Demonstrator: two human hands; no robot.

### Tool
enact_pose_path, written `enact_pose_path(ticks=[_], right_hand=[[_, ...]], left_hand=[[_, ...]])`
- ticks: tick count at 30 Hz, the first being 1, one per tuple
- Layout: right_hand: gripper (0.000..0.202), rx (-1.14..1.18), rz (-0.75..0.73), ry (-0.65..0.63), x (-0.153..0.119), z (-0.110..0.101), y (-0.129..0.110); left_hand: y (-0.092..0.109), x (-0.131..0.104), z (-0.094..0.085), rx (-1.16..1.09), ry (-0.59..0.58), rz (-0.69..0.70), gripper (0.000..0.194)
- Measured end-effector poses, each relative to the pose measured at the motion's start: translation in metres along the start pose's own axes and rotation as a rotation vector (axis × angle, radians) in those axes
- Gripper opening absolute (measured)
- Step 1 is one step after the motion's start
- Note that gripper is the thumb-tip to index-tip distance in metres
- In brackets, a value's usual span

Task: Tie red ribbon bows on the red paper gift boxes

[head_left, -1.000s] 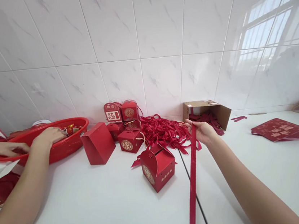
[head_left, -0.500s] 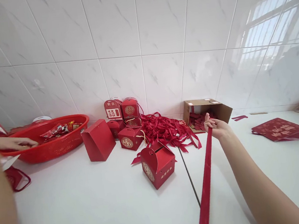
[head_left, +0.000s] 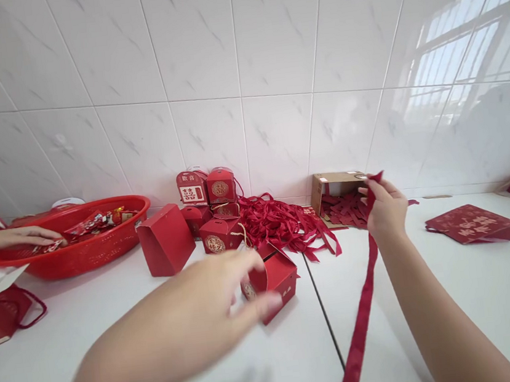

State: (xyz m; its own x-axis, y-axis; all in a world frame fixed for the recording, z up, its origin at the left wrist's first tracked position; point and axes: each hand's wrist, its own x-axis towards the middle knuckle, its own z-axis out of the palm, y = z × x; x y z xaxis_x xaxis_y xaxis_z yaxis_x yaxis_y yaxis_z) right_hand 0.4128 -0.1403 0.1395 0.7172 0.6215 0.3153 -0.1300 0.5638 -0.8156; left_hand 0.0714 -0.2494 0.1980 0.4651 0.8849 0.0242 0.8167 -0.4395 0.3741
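Observation:
My right hand pinches a long red ribbon, whose short end sticks up above the fingers while the rest trails down to the front edge of the view. My left hand, slightly blurred, reaches across the middle with thumb and fingers apart and nothing between them. Behind it stands a red gift box with a folded roof-like top and a slot, partly covered by that hand. A heap of red ribbons lies just beyond the box.
Red gift boxes are stacked by the wall beside a plain red box. Another person's hand is inside a red basin of wrapped sweets. An open cardboard box holds red pieces. A flattened red box lies right.
My left hand has come in from the bottom and left toward the slotted box. My right hand has shifted a little right, and the ribbon hangs less taut.

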Motion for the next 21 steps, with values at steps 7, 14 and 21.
enact_pose_path(ticks=[7,14,21], right_hand=[[0.022,-0.389,0.294,-0.885,-0.053,0.03,-0.004],[0.028,-0.647,0.464,-1.322,-0.078,0.041,0.002],[0.029,-0.767,0.4,-1.349,-0.081,0.044,-0.008]], left_hand=[[0.011,0.082,0.005,0.155,-0.269,-0.15,0.034],[0.004,0.099,0.021,0.243,-0.323,-0.039,0.031],[-0.008,0.108,0.021,0.208,-0.36,0.076,0.034]])
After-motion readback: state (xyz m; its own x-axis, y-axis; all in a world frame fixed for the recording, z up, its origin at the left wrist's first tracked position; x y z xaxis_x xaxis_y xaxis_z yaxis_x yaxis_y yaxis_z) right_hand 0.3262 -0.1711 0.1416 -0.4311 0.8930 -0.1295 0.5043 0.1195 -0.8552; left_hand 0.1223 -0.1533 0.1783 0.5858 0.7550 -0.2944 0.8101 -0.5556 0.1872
